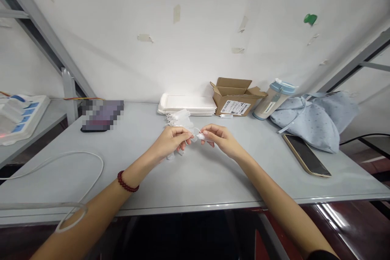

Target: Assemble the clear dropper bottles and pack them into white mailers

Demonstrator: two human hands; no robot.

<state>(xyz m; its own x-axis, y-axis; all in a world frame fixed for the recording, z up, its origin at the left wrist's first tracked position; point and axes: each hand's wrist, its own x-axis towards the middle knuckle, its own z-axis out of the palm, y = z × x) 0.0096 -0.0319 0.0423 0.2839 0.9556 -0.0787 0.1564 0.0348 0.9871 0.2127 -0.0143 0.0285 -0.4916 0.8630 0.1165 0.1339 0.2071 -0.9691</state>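
Note:
Over the middle of the grey table (pixel 195 178), my left hand (pixel 170 141) and my right hand (pixel 219 138) meet fingertip to fingertip. Both pinch a small white plastic piece (pixel 199 135) with a thin white loop on it. More small white pieces show under my left fingers. Just behind the hands lies a small pile of similar white pieces (pixel 179 120). A dark red bead bracelet (pixel 126 183) is on my left wrist.
A stack of white trays (pixel 187 105) and an open cardboard box (pixel 234 97) stand by the wall. To the right are a lidded cup (pixel 274 99), a blue cloth bag (pixel 313 122) and a phone (pixel 306 155). A white cable (pixel 76 158) and a power strip (pixel 18 118) lie left.

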